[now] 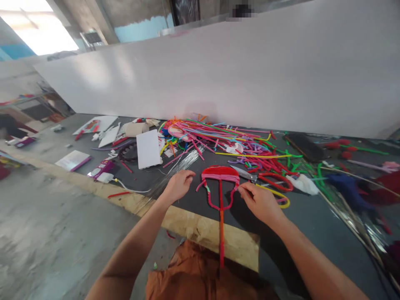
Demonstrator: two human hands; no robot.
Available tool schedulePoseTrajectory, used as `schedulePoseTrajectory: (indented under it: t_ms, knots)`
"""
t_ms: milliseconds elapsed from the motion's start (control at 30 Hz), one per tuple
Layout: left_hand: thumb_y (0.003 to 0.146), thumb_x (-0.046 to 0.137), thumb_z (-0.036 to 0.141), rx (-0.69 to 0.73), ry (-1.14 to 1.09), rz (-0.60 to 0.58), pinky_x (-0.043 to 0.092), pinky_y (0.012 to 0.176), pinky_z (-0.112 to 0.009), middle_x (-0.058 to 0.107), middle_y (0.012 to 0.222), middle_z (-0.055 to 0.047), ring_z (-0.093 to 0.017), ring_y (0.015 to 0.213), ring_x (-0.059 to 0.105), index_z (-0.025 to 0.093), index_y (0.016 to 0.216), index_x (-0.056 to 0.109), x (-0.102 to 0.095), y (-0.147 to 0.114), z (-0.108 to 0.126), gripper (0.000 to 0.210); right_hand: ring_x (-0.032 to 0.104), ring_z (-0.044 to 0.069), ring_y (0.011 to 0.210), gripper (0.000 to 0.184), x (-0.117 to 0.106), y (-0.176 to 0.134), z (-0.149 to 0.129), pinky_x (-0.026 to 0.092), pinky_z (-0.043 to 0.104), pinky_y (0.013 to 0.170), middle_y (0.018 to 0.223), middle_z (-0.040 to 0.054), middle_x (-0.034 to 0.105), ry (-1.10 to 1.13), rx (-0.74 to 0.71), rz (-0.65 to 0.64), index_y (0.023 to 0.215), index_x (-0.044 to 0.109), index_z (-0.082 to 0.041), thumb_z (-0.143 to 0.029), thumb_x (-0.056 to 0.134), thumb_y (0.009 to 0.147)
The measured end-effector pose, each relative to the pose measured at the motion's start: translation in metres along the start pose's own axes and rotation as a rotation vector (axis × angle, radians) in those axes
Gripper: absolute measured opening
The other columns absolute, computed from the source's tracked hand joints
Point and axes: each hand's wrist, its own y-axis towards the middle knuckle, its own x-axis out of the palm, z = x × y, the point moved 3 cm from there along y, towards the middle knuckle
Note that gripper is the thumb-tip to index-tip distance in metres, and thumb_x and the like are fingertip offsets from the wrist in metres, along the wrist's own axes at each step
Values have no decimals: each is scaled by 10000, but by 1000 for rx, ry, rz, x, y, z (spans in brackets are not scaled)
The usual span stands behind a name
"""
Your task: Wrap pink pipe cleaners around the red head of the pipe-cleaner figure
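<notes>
Before me lies a figure of bent pipe cleaners (221, 177): a red cap with pink strands across it, a pink curved outline below, and a long red-orange stem reaching past the table edge. My right hand (261, 203) is closed, its fingertips pinching at the right side of the pink outline. To the left of the figure, my left hand (179, 185) is held apart from it with the fingers curled together; whatever they may hold is too small to make out. Scissors with red handles (275, 182) rest just beyond my right hand.
A heap of coloured pipe cleaners (200, 135) spreads along the white partition (218, 75). On the left are a white card (148, 149), a purple box (103, 168) and thin clear strands (179, 166). A dark phone-like slab (304, 146) and red-tipped green stems (351, 148) lie right.
</notes>
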Motion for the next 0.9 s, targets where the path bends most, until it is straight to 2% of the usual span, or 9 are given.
schedulePoseTrajectory:
  t_ms: [167, 300, 433, 533, 567, 633, 733, 833, 900]
  knots:
    - [847, 455, 325, 17, 92, -32, 430, 832, -323, 674, 938, -69, -215, 913, 601, 193, 922, 674, 14, 9, 10, 266, 654, 185, 733, 225, 10, -2, -2, 451, 273, 633, 821, 37, 703, 40, -89, 6, 883, 615, -221, -318, 412, 889]
    - [779, 537, 467, -53, 135, -6, 407, 834, -374, 655, 826, -100, -267, 902, 581, 171, 743, 662, 23, 18, 19, 323, 654, 179, 735, 220, 13, -3, -3, 460, 270, 638, 818, 28, 702, 45, -128, -20, 881, 616, -227, -308, 411, 893]
    - [698, 612, 380, -109, -12, 5, 421, 754, -326, 646, 745, -67, -241, 834, 592, 180, 632, 617, 28, 23, 24, 211, 656, 186, 747, 224, 13, -3, -6, 472, 284, 657, 829, 34, 703, 53, -150, -35, 879, 620, -228, -300, 408, 894]
    - [760, 535, 375, -100, -106, -17, 437, 660, -268, 643, 704, -22, -171, 710, 603, 182, 684, 603, 28, 25, 28, 219, 648, 200, 809, 209, 4, -1, -3, 488, 302, 685, 892, 54, 693, 114, -103, 72, 922, 618, -222, -315, 434, 885]
    - [785, 506, 381, -107, -201, -35, 444, 641, -253, 648, 710, -15, -153, 689, 606, 179, 723, 595, 29, 26, 30, 230, 639, 206, 849, 214, -1, 1, 1, 494, 308, 698, 938, 67, 681, 146, -68, 141, 954, 612, -217, -330, 445, 881]
    - [800, 505, 389, -156, -535, -116, 465, 628, -240, 663, 751, -18, -133, 681, 619, 170, 795, 566, 30, 27, 34, 227, 614, 219, 922, 256, -12, 4, 10, 502, 323, 723, 1020, 89, 643, 206, 16, 289, 1024, 592, -210, -371, 464, 872]
    - [725, 644, 378, -260, -1068, -268, 481, 600, -232, 678, 773, -35, -126, 666, 634, 163, 832, 530, 34, 26, 45, 266, 597, 227, 937, 332, -22, 7, 27, 508, 348, 731, 1032, 98, 609, 307, 139, 398, 1090, 561, -205, -428, 479, 858]
    - [653, 742, 350, -273, -1239, -349, 473, 563, -209, 682, 742, -36, -122, 635, 639, 155, 809, 523, 35, 26, 58, 332, 601, 220, 914, 374, -22, 9, 34, 510, 354, 728, 1068, 102, 605, 414, 216, 385, 1110, 544, -201, -462, 483, 850]
    - [637, 766, 334, -264, -1287, -421, 471, 559, -205, 684, 725, -35, -123, 621, 643, 148, 796, 525, 39, 25, 67, 344, 594, 219, 942, 377, -23, 9, 33, 502, 362, 765, 1130, 102, 596, 426, 211, 368, 1121, 538, -211, -466, 485, 849]
